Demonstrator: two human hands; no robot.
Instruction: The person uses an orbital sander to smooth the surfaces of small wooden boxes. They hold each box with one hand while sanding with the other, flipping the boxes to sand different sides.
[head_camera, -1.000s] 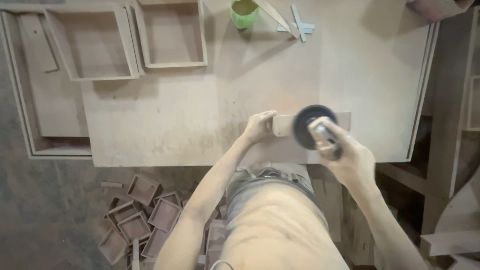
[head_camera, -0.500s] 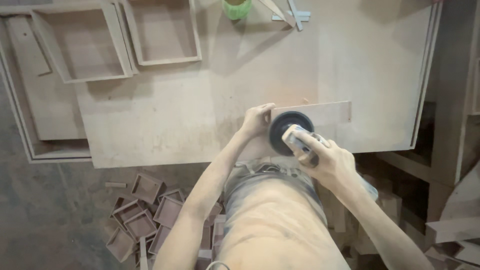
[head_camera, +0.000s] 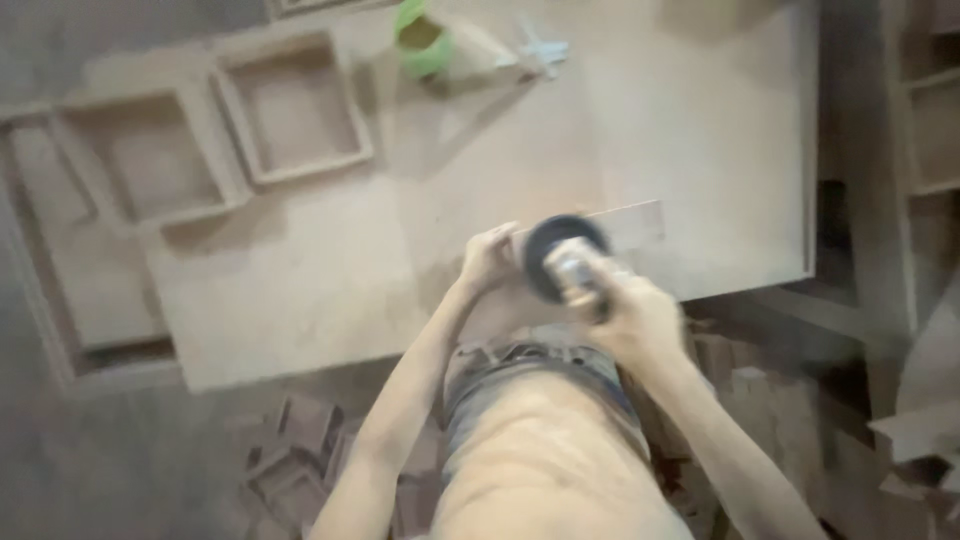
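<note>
1. No packages, labels, signs or screens show anywhere in the head view — the picture is blurred, and nothing in it reads as printed or wrapped.
</note>
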